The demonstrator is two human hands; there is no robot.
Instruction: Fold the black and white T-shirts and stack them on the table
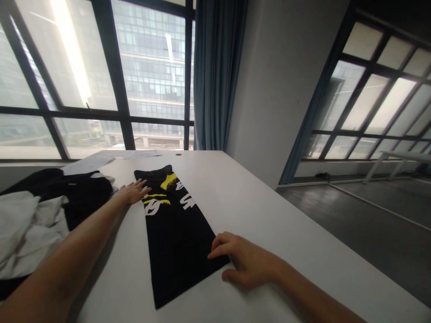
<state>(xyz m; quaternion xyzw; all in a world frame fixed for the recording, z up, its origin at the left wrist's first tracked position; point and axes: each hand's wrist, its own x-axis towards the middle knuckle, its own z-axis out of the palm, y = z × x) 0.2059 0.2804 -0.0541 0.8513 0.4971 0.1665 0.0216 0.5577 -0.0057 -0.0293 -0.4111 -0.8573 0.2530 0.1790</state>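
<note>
A black garment with yellow and white print [178, 242] lies folded in a long strip on the white table [249, 202]. On its far left edge rests my left hand [133, 192], fingers spread, the fingertips touching the cloth near the print. My right hand [237, 260] is at the near right corner of the garment, its fingers over the edge and the thumb apart from them, with the corner between. Nothing is gripped by either hand.
Black clothes [84, 197] and a pale grey cloth [30, 229] are heaped at the table's left side. Sheets of paper [90, 162] lie at the far left. Windows and a blue curtain [217, 76] stand behind the table; another white table [404, 156] is far right.
</note>
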